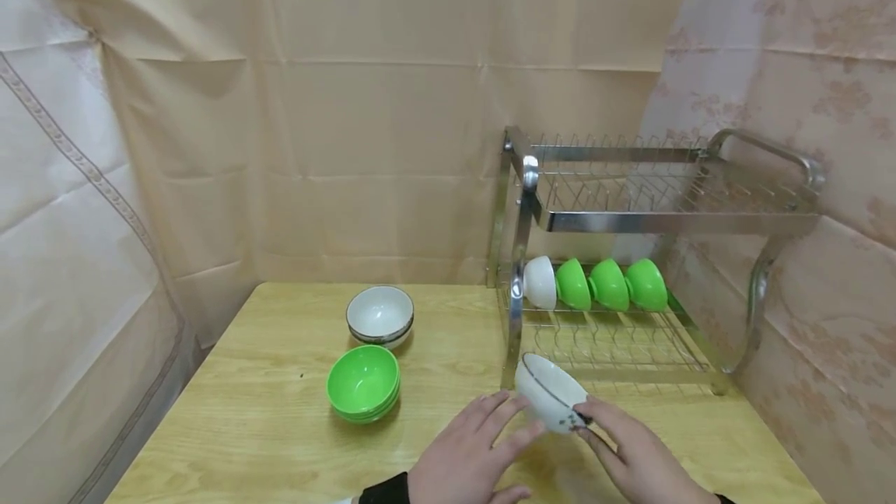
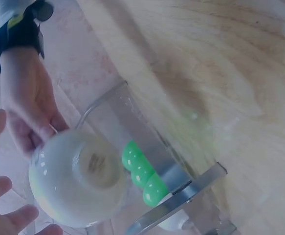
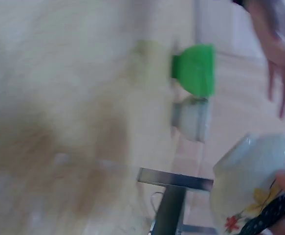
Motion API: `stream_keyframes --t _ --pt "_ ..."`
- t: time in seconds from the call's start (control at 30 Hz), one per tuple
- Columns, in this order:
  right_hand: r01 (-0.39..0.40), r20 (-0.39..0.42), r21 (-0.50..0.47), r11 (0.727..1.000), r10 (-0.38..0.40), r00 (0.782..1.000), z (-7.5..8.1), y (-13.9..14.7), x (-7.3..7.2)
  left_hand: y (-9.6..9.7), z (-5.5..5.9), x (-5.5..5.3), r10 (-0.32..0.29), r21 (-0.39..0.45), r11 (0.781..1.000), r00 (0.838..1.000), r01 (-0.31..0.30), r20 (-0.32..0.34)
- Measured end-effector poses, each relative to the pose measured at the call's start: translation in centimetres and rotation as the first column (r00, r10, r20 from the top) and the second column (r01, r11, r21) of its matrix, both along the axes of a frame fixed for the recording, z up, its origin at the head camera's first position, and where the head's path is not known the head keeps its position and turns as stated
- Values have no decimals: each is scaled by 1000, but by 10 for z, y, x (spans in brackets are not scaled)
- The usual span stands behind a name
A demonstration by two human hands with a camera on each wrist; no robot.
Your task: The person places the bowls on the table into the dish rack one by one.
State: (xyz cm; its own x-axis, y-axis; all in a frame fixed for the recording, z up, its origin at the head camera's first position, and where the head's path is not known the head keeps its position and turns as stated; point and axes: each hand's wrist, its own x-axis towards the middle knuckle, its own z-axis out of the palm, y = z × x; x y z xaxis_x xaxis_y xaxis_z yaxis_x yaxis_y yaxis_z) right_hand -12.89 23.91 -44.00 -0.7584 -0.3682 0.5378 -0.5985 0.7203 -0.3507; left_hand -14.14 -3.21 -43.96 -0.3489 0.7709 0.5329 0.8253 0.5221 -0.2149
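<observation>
A white bowl (image 1: 549,397) with a dark rim line is held tilted above the table, in front of the dish rack. My right hand (image 1: 638,453) pinches its right edge between thumb and fingers. In the right wrist view, coloured flowers show on the bowl (image 3: 254,188); its underside faces the left wrist camera. My left hand (image 1: 474,448) is just left of the bowl, fingers extended and spread. From the left wrist, those fingers (image 2: 19,215) appear apart from the bowl (image 2: 78,178).
A two-tier metal dish rack (image 1: 672,222) stands at right. Its lower tier holds a white bowl (image 1: 540,283) and three green bowls (image 1: 609,285) on edge. On the table (image 1: 259,379), stacked green bowls (image 1: 363,383) sit in front of stacked white bowls (image 1: 380,315).
</observation>
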Motion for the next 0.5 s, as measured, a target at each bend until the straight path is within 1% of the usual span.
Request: stream_keyframes --t 0.03,0.07,0.1,0.13,0.17,0.27,0.33,0.37,0.4,0.43,0.5 --pt "54 104 -53 997 -48 993 4 1 -2 -1 -2 0 6 0 1000 1000 -6 -6" --pt "106 212 -110 988 -81 974 9 1 -5 -1 -5 0 12 -8 1000 1000 -13 -11" --pt "159 314 -172 972 -99 944 13 1 -9 -1 -7 0 17 -15 1000 1000 -17 -12" --pt "209 405 -227 951 -103 908 15 3 -14 -2 -10 0 23 -26 999 1000 -23 -13" --pt "245 470 -273 930 -94 878 17 4 -21 -2 -12 0 28 -37 999 1000 -28 -8" --pt "306 580 -370 877 -39 814 16 9 -45 -3 -18 -1 30 -60 998 1000 -30 4" --pt "325 625 -409 853 2 780 14 12 -60 -3 -21 -1 28 -63 998 1000 -28 8" --pt "330 638 -428 842 23 770 14 13 -68 -3 -22 -2 27 -63 998 1000 -26 16" --pt "329 644 -449 831 45 764 13 14 -76 -3 -23 -2 26 -63 998 999 -25 23" --pt "326 645 -469 821 66 761 12 15 -83 -3 -24 -3 27 -63 998 999 -25 31" --pt "311 636 -502 807 100 765 10 14 -99 -2 -24 -4 35 -76 997 998 -32 45"
